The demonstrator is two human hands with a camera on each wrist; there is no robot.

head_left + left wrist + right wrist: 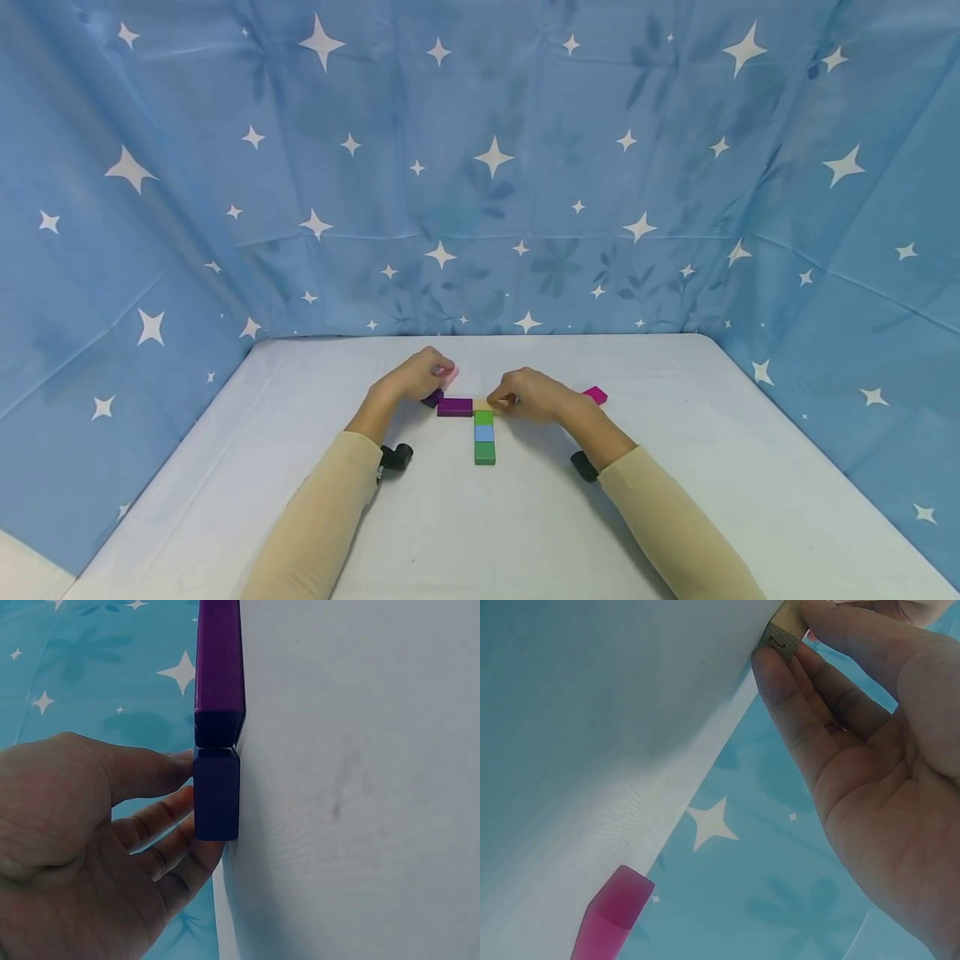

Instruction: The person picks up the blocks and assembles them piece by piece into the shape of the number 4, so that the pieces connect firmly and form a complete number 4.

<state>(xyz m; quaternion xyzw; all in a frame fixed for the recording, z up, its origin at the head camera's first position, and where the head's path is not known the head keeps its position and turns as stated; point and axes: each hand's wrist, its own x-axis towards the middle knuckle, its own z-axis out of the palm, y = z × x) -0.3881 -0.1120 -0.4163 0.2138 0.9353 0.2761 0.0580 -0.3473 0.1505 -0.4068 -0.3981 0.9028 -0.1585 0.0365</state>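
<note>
Where the row and the column of blocks meet, we find the yellow block (pixel 481 405), marked "2" on the end face seen in the right wrist view. We note the purple block (pixel 454 407) beside it on the left, and the column running from it toward the wearer: light green block (pixel 483 417), blue block (pixel 484 433), dark green block (pixel 485 453). Beyond the purple block's left end, we locate the navy block (pixel 432 398), set at an angle, and the pink block (pixel 448 379) behind. The magenta block (pixel 596 395) lies apart, partly hidden by the right forearm.

We observe the right hand (pixel 532 395) pinching the yellow block between thumb and fingers, at the block's right end. The left hand (pixel 420 375) pinches the pink block at its fingertips; in the left wrist view the navy block stands in front of these fingers, so we cannot tell whether they touch it.

Under all the blocks we see a white table (pixel 480 533), crossed by two beige sleeves (pixel 315 508) with black devices (pixel 397 457) at the wrists. Around its back and sides hangs a blue curtain (pixel 457 192) printed with white stars and darker leaves.
</note>
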